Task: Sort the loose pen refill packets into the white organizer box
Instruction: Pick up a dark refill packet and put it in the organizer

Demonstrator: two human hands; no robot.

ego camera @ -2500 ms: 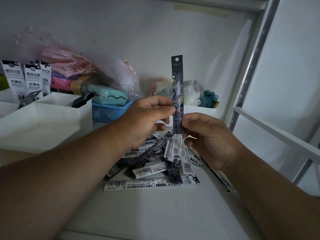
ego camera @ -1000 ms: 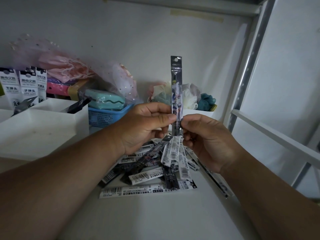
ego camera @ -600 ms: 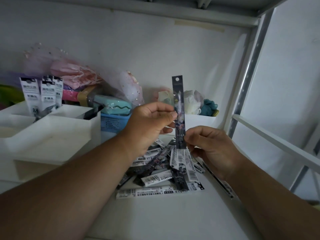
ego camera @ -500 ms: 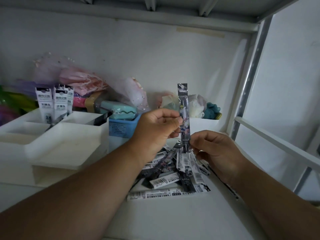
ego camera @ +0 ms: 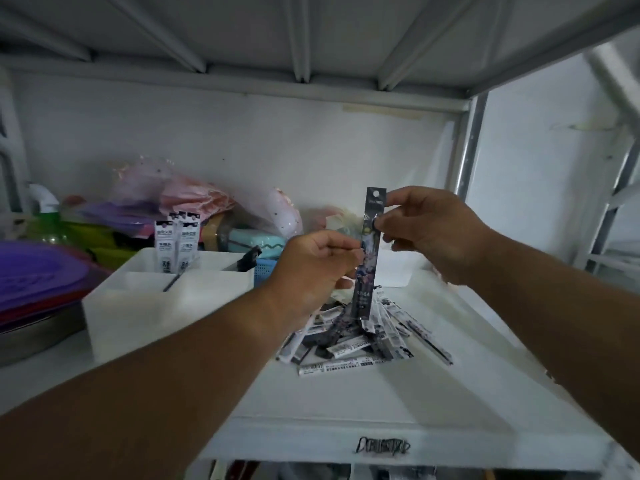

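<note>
Dark packet [ego camera: 367, 258] held upright above shelf [ego camera: 398, 393], over pile [ego camera: 356, 337] of loose packets. Left hand [ego camera: 317, 268] pinches packet at mid-length, fingers curled round it. Right hand [ego camera: 429, 230] pinches its top end between thumb and fingertips. White box [ego camera: 152, 306] stands left of pile, well apart from held packet; several white packets [ego camera: 176, 244] upright in its far compartment. Blue basket [ego camera: 264, 271] just behind box.

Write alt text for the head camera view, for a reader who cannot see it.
Both hands hold one dark pen refill packet upright over a shelf: left hand at its middle, right hand pinching its top. Below lies a pile of loose packets; a white organizer box stands to the left.
</note>
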